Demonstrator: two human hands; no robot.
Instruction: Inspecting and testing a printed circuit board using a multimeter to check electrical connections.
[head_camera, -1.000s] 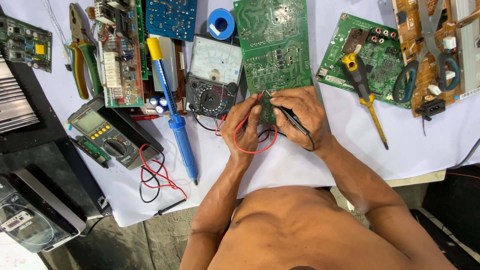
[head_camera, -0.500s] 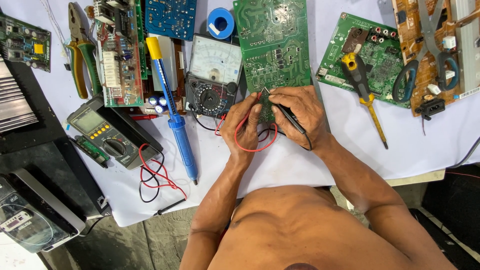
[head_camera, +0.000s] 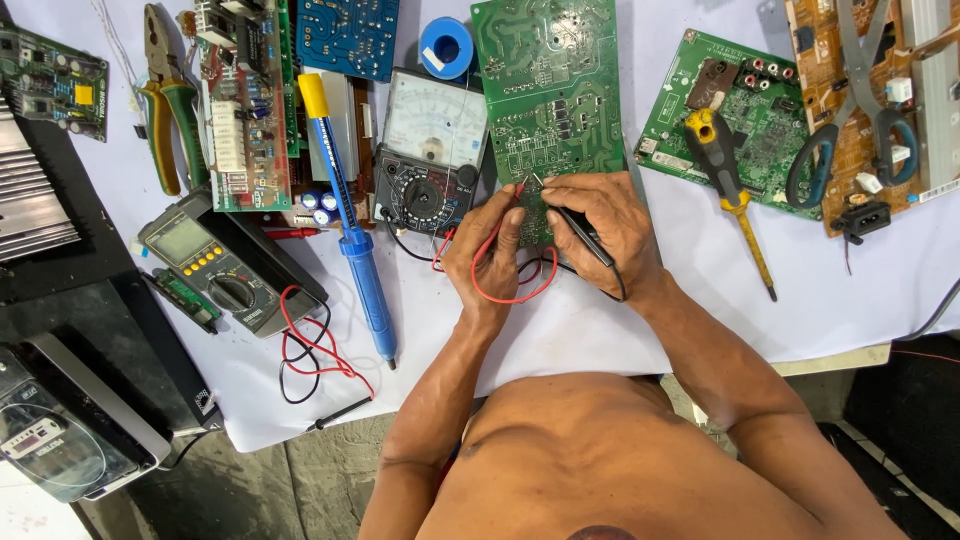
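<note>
Two bare hands meet over a white sheet (head_camera: 620, 330) that covers the table, with everything else ranged around them by the clock. At twelve o'clock from the hands lies the long green circuit board (head_camera: 548, 90), its lower edge under the fingertips. At two o'clock sits a second green board (head_camera: 770, 130) with a yellow-handled screwdriver (head_camera: 728, 185) across it, and farther out at two o'clock a brown board (head_camera: 850, 60) carries grey scissors (head_camera: 850, 110). At ten o'clock stands an analog multimeter (head_camera: 428, 155); at nine o'clock a blue desoldering pump (head_camera: 350, 220), then a digital multimeter (head_camera: 225, 270) with coiled leads. At eleven o'clock, far out, rest green-handled pliers (head_camera: 165, 120). A blue tape roll (head_camera: 446, 46) sits at twelve o'clock, beside the long board.

The left hand (head_camera: 490, 250) pinches the red test probe (head_camera: 515, 192) between thumb and fingers, tip on the board. The right hand (head_camera: 605, 225) grips the black test probe (head_camera: 580, 228) pen-fashion, fingers pressed together, tip touching the board just beside the red one.
</note>
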